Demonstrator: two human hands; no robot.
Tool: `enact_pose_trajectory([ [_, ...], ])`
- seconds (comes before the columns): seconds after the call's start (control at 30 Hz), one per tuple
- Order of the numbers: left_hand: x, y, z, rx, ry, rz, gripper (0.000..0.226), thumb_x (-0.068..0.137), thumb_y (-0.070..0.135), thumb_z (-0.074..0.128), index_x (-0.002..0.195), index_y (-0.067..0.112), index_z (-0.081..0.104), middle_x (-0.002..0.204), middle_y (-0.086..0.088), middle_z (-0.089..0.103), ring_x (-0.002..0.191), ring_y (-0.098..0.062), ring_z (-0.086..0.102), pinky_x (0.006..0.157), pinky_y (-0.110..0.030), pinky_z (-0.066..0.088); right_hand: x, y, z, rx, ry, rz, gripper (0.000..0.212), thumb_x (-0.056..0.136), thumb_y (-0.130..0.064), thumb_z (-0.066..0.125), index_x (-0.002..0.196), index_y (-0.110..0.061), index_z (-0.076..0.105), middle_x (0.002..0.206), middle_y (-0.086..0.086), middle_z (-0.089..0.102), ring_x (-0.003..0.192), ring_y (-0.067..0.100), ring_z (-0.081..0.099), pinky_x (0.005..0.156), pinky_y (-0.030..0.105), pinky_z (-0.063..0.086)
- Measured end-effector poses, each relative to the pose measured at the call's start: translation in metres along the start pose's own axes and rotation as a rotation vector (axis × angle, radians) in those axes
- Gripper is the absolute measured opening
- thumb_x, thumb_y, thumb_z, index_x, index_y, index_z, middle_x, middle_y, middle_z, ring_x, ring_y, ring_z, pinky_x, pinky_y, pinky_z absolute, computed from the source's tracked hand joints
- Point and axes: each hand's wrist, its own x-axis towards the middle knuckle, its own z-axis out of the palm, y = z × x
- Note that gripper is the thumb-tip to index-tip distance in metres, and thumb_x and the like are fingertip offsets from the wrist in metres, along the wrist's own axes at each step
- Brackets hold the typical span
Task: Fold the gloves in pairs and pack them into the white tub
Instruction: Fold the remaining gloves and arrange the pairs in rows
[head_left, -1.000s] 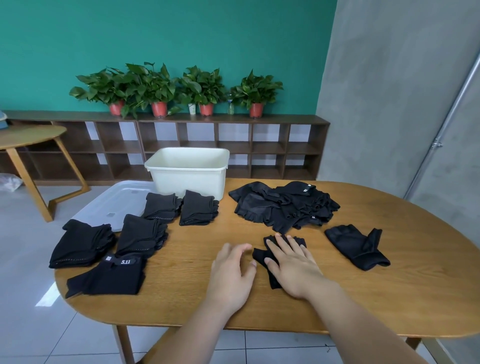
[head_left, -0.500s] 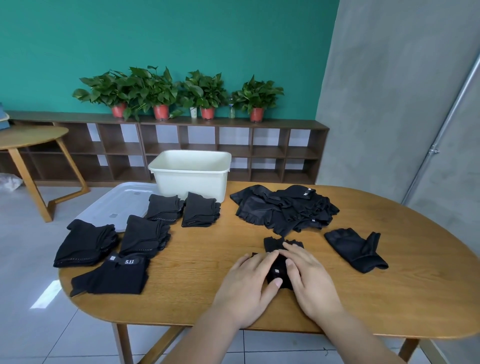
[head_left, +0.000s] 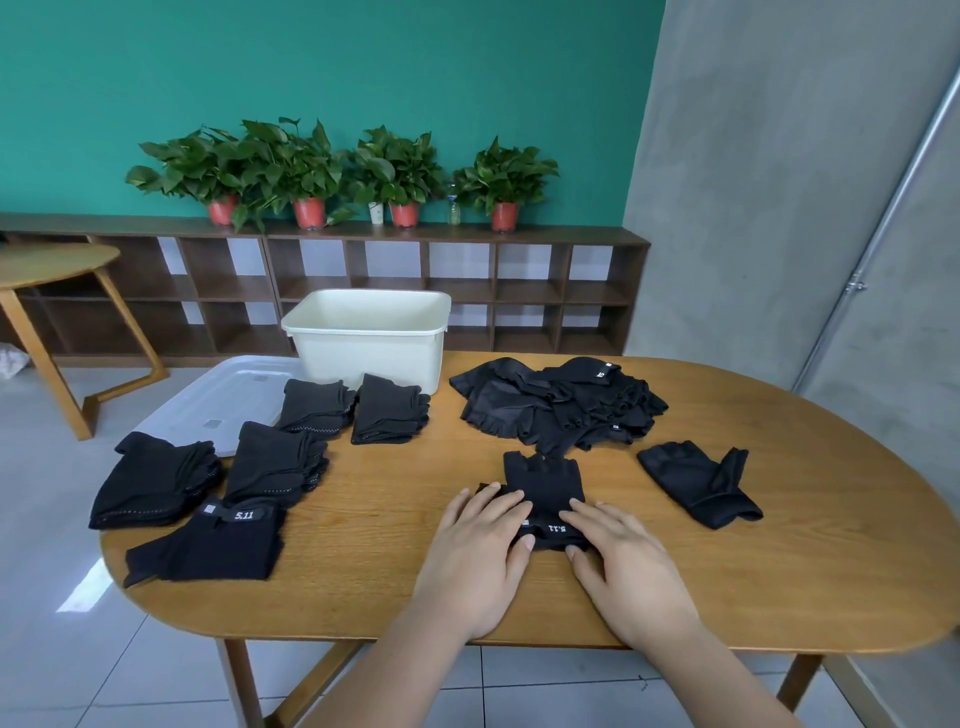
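Beneath the left hand (head_left: 478, 561) and right hand (head_left: 623, 566), a wooden counter (head_left: 727, 597) is carrying everything. Beyond the hands, a white tub (head_left: 363, 348) is sitting with no gloves showing inside. Beyond and rightward, a loose pile of gloves (head_left: 561, 410) is waiting unfolded; leftward, five folded pairs (head_left: 270, 462) are lying unpacked. Both hands, fingers flat, are pressing down one black glove (head_left: 545, 483).

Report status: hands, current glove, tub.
Left hand and right hand both flat, pressing black fingerless fabric glove on wooden table. White plastic tub beyond, folded black glove stacks before it. Nothing blocking.
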Motion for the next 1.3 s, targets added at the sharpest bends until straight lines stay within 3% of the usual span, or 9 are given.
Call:
enact_pose_trajectory([
  [0.2, 0.0, -0.001, 0.003, -0.042, -0.008, -0.041, 0.054, 0.113, 0.049, 0.022, 0.161, 0.034, 0.04, 0.17, 0.02, 0.026, 0.159, -0.002, 0.01, 0.132, -0.036, 0.0, 0.0, -0.002, 0.001, 0.003, 0.013, 0.018, 0.043, 0.109, -0.045, 0.043, 0.152, -0.047, 0.046, 0.16, -0.032, 0.034, 0.153, -0.001, 0.021, 0.124, 0.031, 0.026],
  [0.37, 0.001, -0.002, 0.002, -0.111, -0.017, -0.025, 0.064, 0.101, 0.066, 0.038, 0.159, 0.039, 0.04, 0.167, 0.025, 0.029, 0.157, 0.001, 0.012, 0.132, -0.037, 0.003, -0.002, -0.002, -0.001, 0.051, 0.063, 0.021, 0.038, 0.11, -0.043, 0.041, 0.145, -0.045, 0.054, 0.15, -0.032, 0.047, 0.149, -0.001, 0.028, 0.12, 0.031, 0.031],
  [0.53, -0.001, -0.005, -0.002, -0.198, 0.084, -0.013, 0.047, 0.101, 0.046, 0.056, 0.148, 0.042, 0.051, 0.15, 0.026, 0.05, 0.144, 0.001, 0.034, 0.129, -0.036, 0.016, -0.005, -0.008, -0.011, 0.119, 0.106, 0.007, 0.031, 0.11, -0.039, 0.041, 0.136, -0.044, 0.058, 0.13, -0.03, 0.058, 0.139, 0.002, 0.038, 0.11, 0.034, 0.041],
  [0.63, -0.001, -0.009, -0.001, -0.257, 0.121, -0.051, 0.036, 0.105, 0.039, 0.056, 0.141, 0.04, 0.06, 0.139, 0.025, 0.059, 0.135, 0.001, 0.042, 0.124, -0.036, 0.027, -0.007, -0.009, -0.015, 0.16, 0.107, -0.003, 0.036, 0.106, -0.054, 0.044, 0.139, -0.045, 0.055, 0.128, -0.027, 0.056, 0.135, 0.0, 0.04, 0.109, 0.032, 0.042],
  [0.73, -0.002, -0.008, -0.005, -0.326, 0.15, -0.09, 0.029, 0.107, 0.041, 0.054, 0.133, 0.039, 0.066, 0.128, 0.028, 0.062, 0.127, 0.003, 0.043, 0.117, -0.035, 0.033, -0.007, -0.008, -0.017, 0.202, 0.049, 0.041, 0.064, 0.092, -0.077, 0.054, 0.148, -0.049, 0.044, 0.131, -0.026, 0.047, 0.133, -0.006, 0.035, 0.109, 0.027, 0.038],
  [0.87, -0.004, -0.006, -0.009, -0.394, 0.143, -0.136, 0.03, 0.106, 0.047, 0.056, 0.131, 0.039, 0.069, 0.108, 0.042, 0.044, 0.113, 0.006, 0.035, 0.107, -0.031, 0.036, -0.004, -0.003, -0.013, 0.164, 0.116, 0.013, 0.032, 0.094, -0.048, 0.071, 0.125, -0.039, 0.066, 0.118, -0.03, 0.06, 0.126, 0.003, 0.048, 0.102, 0.031, 0.047],
  [1.0, -0.006, -0.011, -0.003, -0.455, 0.154, -0.194, 0.036, 0.1, 0.066, 0.052, 0.127, 0.047, 0.066, 0.106, 0.027, 0.054, 0.11, -0.008, 0.048, 0.096, -0.036, 0.048, -0.007, -0.003, -0.018, 0.37, 0.155, 0.161, 0.004, 0.094, -0.047, 0.071, 0.098, -0.048, 0.073, 0.097, -0.015, 0.062, 0.096, 0.002, 0.058, 0.087, 0.024, 0.048],
  [1.2, -0.004, -0.015, 0.0, -0.576, 0.193, -0.244, 0.033, 0.098, 0.066, 0.055, 0.114, 0.041, 0.071, 0.082, 0.018, 0.063, 0.084, -0.007, 0.057, 0.072, -0.028, 0.043, -0.006, -0.01, -0.025, 0.544, 0.015, 0.18, 0.016, 0.096, -0.049, 0.069, 0.087, -0.038, 0.076, 0.077, -0.017, 0.075, 0.081, 0.007, 0.064, 0.09, 0.036, 0.045],
  [1.3, 0.001, -0.015, 0.001, -0.554, 0.155, -0.28, 0.036, 0.1, 0.063, 0.055, 0.121, 0.037, 0.071, 0.08, 0.017, 0.068, 0.082, -0.003, 0.063, 0.078, -0.028, 0.052, 0.0, -0.015, -0.031, 0.587, -0.042, 0.247, 0.019, 0.095, -0.046, 0.072, 0.084, -0.031, 0.077, 0.071, -0.011, 0.075, 0.07, 0.004, 0.068, 0.085, 0.034, 0.052],
])
